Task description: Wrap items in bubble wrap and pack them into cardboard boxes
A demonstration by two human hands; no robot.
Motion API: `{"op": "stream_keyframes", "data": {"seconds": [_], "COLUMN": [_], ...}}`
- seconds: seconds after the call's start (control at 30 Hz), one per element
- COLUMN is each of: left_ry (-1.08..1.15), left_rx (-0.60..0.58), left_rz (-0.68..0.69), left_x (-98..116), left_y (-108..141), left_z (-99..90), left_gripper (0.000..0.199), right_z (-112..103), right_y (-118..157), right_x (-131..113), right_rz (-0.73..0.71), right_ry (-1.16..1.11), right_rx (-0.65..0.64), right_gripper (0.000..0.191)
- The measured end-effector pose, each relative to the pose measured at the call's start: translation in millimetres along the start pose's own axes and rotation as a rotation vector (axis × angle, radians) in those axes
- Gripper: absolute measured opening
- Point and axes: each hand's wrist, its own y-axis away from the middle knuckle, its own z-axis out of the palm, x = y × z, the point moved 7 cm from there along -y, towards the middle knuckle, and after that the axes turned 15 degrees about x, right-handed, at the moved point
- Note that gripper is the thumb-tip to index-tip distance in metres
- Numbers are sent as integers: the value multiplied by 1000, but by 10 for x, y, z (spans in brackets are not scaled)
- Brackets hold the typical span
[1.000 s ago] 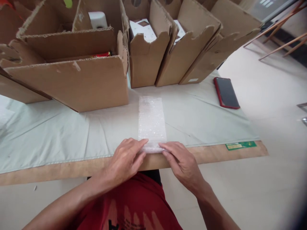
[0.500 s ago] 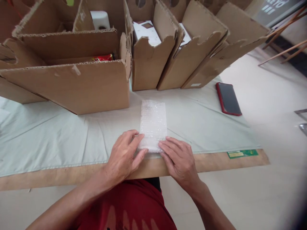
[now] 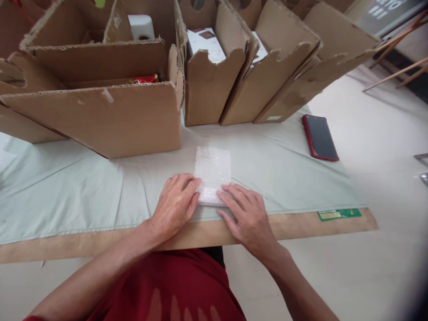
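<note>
A clear sheet of bubble wrap (image 3: 213,166) lies flat on the cloth near the table's front edge, its near end doubled into a thicker fold. At the left end of that fold, my left hand (image 3: 176,203) has its thumb and fingers closed on the wrap. My right hand (image 3: 245,213) grips the fold's right end, fingertips on top and the thumb low at the near side. Whether anything is inside the fold cannot be made out.
Cardboard boxes (image 3: 143,122) stand in a row behind the wrap, some holding white items (image 3: 207,43) and a red packet (image 3: 146,79). A phone in a red case (image 3: 320,137) lies to the right. A green label (image 3: 339,214) sits on the wooden edge (image 3: 301,223).
Both hands have moved slightly forward, away from my body, carrying the fold with them. The flat stretch of bubble wrap beyond the hands is shorter.
</note>
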Motion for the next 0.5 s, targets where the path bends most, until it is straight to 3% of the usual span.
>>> {"op": "stream_keyframes", "data": {"seconds": [0.2,0.27,0.4,0.5], "left_ry": [210,205,35,45], "left_rx": [-88,-94,-48,-4], "left_rz": [71,36,-26,-124], "left_x": [209,155,-50,-147], "left_y": [186,152,-13,-7], "left_z": [-204,-153,-3,-65], "left_gripper": [35,33,33,35], "right_z": [-34,-85,-192,-55], "right_y": [-69,-76,-83,-57], "right_x": [51,45,-1,-38], "right_rz": [93,112,51,-26], "right_ry": [-241,-212,-16,-14], "right_rx": [-67,-49,107,9], "right_gripper": [24,24,30,26]}}
